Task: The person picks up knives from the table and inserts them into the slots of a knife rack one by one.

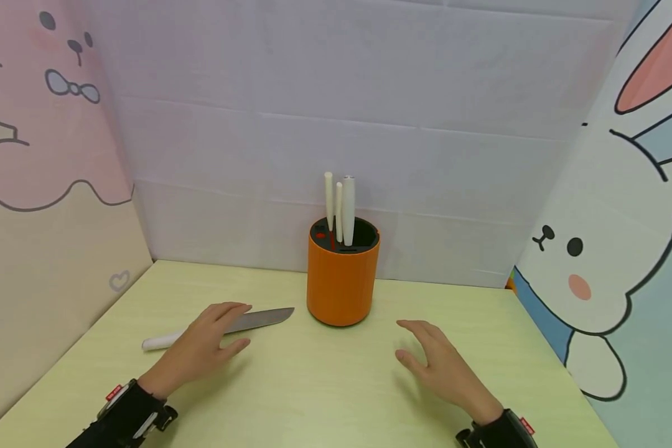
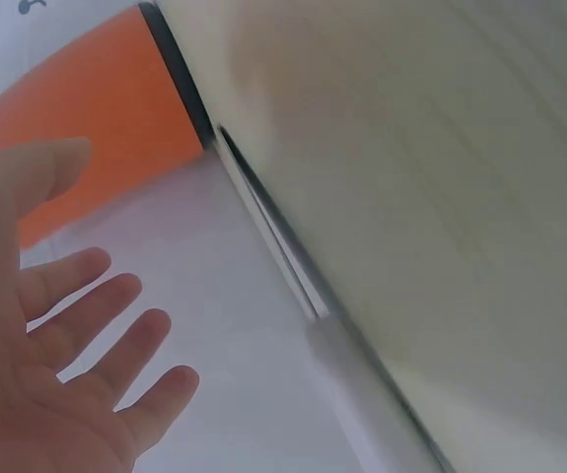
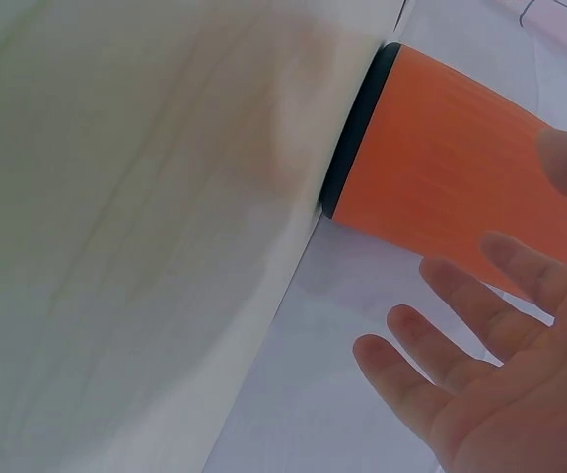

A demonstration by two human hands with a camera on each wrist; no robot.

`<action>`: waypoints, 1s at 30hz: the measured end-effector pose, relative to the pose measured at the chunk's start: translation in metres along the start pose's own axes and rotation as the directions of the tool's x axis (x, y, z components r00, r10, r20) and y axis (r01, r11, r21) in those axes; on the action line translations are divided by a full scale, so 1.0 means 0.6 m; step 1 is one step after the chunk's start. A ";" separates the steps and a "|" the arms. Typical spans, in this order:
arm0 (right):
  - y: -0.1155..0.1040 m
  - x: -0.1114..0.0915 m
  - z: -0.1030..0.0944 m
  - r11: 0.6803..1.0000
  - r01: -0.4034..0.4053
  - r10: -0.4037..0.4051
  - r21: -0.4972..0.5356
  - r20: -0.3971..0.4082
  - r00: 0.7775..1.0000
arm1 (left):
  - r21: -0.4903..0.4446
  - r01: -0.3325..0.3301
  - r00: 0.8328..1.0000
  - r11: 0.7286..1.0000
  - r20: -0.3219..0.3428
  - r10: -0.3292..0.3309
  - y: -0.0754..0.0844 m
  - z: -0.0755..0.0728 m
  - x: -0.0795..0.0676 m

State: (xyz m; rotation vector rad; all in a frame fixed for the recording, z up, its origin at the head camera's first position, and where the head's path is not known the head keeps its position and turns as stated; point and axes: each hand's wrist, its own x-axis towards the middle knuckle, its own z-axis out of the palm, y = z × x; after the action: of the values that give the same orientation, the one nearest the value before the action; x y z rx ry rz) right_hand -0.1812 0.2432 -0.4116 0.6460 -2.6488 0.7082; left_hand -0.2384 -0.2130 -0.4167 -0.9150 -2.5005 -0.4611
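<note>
A kitchen knife [image 1: 266,317] with a white handle and grey blade lies on the table, left of the middle. Above it in the head view is my left hand [image 1: 198,348], fingers spread and holding nothing, covering the join of blade and handle. Toward the back stands an orange knife block [image 1: 343,283], round, with a black top. Three white handles [image 1: 349,211] stick up out of it. My right hand [image 1: 439,367] hovers over the table on the right, fingers extended around nothing. In the right wrist view the orange block [image 3: 460,158] appears beyond its fingers.
The pale yellow table [image 1: 313,398] ends at a white cloth backdrop [image 1: 229,155] just behind the block. Side panels with cartoon animals [image 1: 599,261] flank it on the left and right. Both wrists wear black straps [image 1: 131,414].
</note>
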 end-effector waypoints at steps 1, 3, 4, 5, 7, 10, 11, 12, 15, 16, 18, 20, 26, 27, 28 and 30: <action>0.000 0.000 0.000 1.000 0.005 -0.005 -0.001 0.001 1.000 | 0.016 -0.002 1.000 1.000 0.000 0.002 -0.008 -0.004 -0.004; -0.001 0.001 -0.001 1.000 0.010 -0.010 -0.002 0.000 1.000 | 0.043 -0.008 1.000 0.999 0.002 0.008 -0.026 -0.011 -0.011; -0.001 0.002 -0.002 1.000 0.008 -0.008 -0.005 0.002 1.000 | 0.055 -0.009 1.000 0.998 0.005 0.008 -0.035 -0.014 -0.016; -0.002 0.002 -0.002 1.000 0.004 -0.004 -0.004 0.003 1.000 | 0.062 -0.008 1.000 0.998 0.007 0.007 -0.043 -0.018 -0.020; -0.002 0.002 -0.002 1.000 0.002 -0.002 -0.004 0.005 1.000 | 0.081 -0.001 1.000 0.997 0.016 -0.001 -0.059 -0.024 -0.029; -0.002 0.001 -0.001 1.000 0.000 0.000 -0.004 0.005 1.000 | 0.111 0.016 0.998 0.994 0.056 -0.022 -0.077 -0.034 -0.043; -0.002 0.001 -0.001 1.000 0.000 0.000 -0.001 0.005 1.000 | 0.116 0.025 0.996 0.993 0.077 -0.034 -0.081 -0.038 -0.047; -0.001 0.001 0.000 1.000 -0.001 0.001 -0.001 0.003 1.000 | 0.121 0.036 0.994 0.992 0.101 -0.048 -0.085 -0.041 -0.050; -0.002 0.000 0.000 1.000 -0.004 0.004 0.005 0.000 1.000 | 0.123 0.070 0.981 0.990 0.171 -0.091 -0.093 -0.050 -0.057; -0.002 0.000 0.001 1.000 -0.006 0.006 0.006 0.001 1.000 | 0.122 0.084 0.976 0.989 0.190 -0.106 -0.095 -0.052 -0.059; -0.002 0.000 0.002 1.000 -0.008 0.008 0.005 0.006 1.000 | 0.110 0.101 0.968 0.989 0.217 -0.123 -0.099 -0.055 -0.062; -0.003 0.000 0.003 1.000 -0.009 0.009 0.004 0.009 1.000 | 0.095 0.107 0.965 0.990 0.232 -0.127 -0.102 -0.056 -0.064; -0.003 -0.002 0.006 1.000 -0.014 0.014 0.000 0.000 1.000 | 0.061 0.100 0.963 0.993 0.246 -0.112 -0.115 -0.053 -0.066; -0.002 -0.002 0.006 1.000 -0.012 0.012 -0.001 0.000 1.000 | 0.059 0.098 0.964 0.993 0.244 -0.109 -0.117 -0.053 -0.066; -0.002 -0.001 0.007 1.000 -0.011 0.011 -0.001 0.002 1.000 | 0.056 0.089 0.965 0.994 0.243 -0.100 -0.119 -0.052 -0.066; -0.002 0.000 0.008 1.000 -0.011 0.011 -0.002 0.008 1.000 | 0.059 0.068 0.968 0.996 0.237 -0.081 -0.123 -0.051 -0.067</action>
State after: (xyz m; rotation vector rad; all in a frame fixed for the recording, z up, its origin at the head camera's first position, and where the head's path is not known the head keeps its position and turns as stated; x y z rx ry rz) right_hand -0.1812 0.2398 -0.4150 0.6359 -2.6613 0.7075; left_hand -0.2517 -0.3012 -0.4226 -0.9064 -2.7590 -0.3254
